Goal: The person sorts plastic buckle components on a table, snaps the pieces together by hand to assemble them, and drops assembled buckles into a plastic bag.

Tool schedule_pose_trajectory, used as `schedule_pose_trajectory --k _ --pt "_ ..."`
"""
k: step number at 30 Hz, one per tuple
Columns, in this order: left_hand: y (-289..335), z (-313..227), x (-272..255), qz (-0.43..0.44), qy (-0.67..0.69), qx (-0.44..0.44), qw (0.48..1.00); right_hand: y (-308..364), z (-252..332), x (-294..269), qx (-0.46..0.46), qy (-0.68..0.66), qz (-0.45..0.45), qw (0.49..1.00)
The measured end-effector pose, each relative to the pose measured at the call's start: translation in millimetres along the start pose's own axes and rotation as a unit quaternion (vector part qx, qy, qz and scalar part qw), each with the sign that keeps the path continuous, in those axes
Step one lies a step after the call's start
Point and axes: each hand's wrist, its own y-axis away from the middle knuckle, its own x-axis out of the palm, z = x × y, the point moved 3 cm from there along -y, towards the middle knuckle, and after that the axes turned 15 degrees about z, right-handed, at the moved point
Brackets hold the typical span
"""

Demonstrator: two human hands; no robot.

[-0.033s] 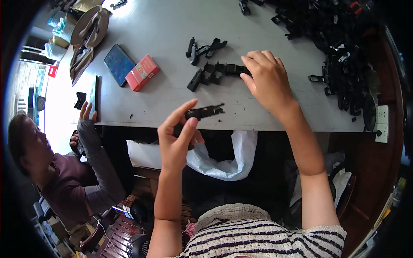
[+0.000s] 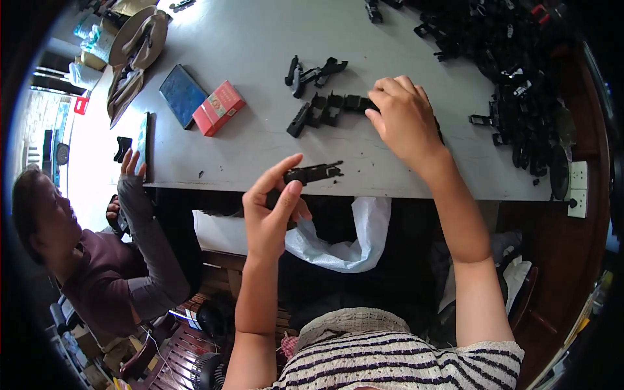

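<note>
My left hand is over the table's near edge, its thumb and fingers closed round a slim black plastic part with a pronged end pointing right. My right hand rests at the table with bent fingers on the right end of a row of black plastic pieces. The fingers cover that end, and a dark bit shows past the wrist. Just beyond this row lie more loose black parts.
A big pile of black parts covers the table's right side. On the left are a red box, a blue-screened tablet and a hat. A white bag hangs below the near edge. A co-worker sits at left.
The view has shifted slightly. The part in my left hand has tipped a little toward me; my right hand stays on the row of pieces.
</note>
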Motion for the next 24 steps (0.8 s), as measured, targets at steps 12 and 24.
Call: schedule_pose_trajectory --k 12,24 --pt "1 4 0 -0.031 0.079 -0.012 0.996 38 52 -30 -0.128 -0.191 0.021 0.973" --pt "4 4 13 -0.003 0.081 0.009 0.997 64 52 -49 -0.137 -0.228 0.003 0.964"
